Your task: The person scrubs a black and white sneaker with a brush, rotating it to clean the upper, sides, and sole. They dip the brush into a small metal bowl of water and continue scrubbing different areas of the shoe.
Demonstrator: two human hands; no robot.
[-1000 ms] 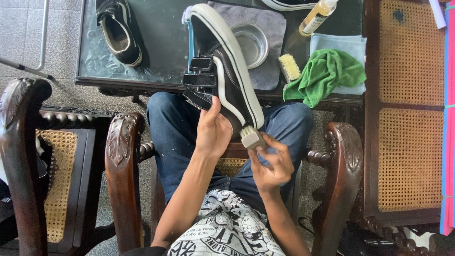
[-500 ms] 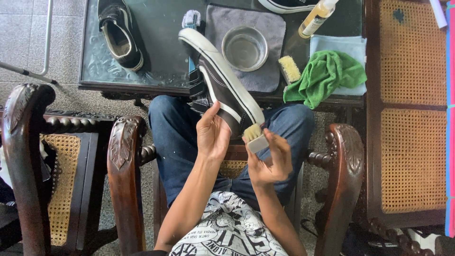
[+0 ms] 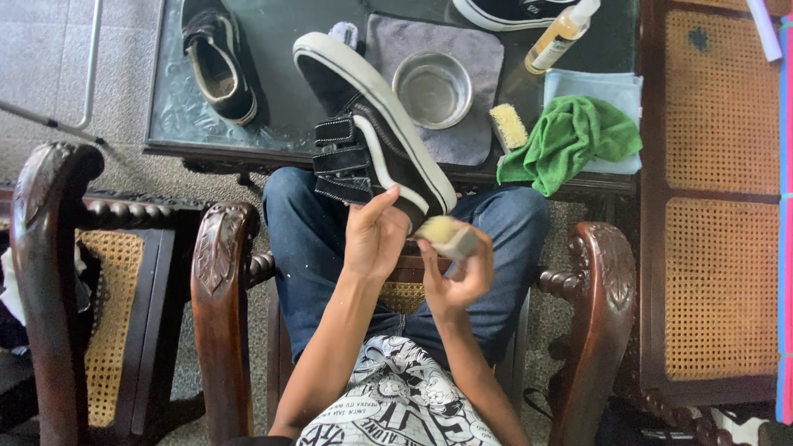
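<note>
My left hand point(image 3: 373, 238) grips the heel end of a black sneaker point(image 3: 372, 136) with a white sole edge and strap fasteners, holding it up over my lap with the toe pointing away. My right hand point(image 3: 458, 277) holds a small brush with pale bristles point(image 3: 442, 232) against the heel of that shoe. I sit in a dark wooden chair in blue jeans.
On the glass table ahead lie another black shoe point(image 3: 216, 62), a grey cloth point(image 3: 471, 49) under a metal bowl point(image 3: 433, 89), a second brush point(image 3: 508, 125), a green cloth point(image 3: 574, 140), a bottle point(image 3: 562, 37) and part of a third shoe point(image 3: 516, 10). Carved chair arms point(image 3: 216, 272) flank my legs.
The shoe has turned so its strapped side faces up instead of the sole. The brush has shifted along the heel end.
</note>
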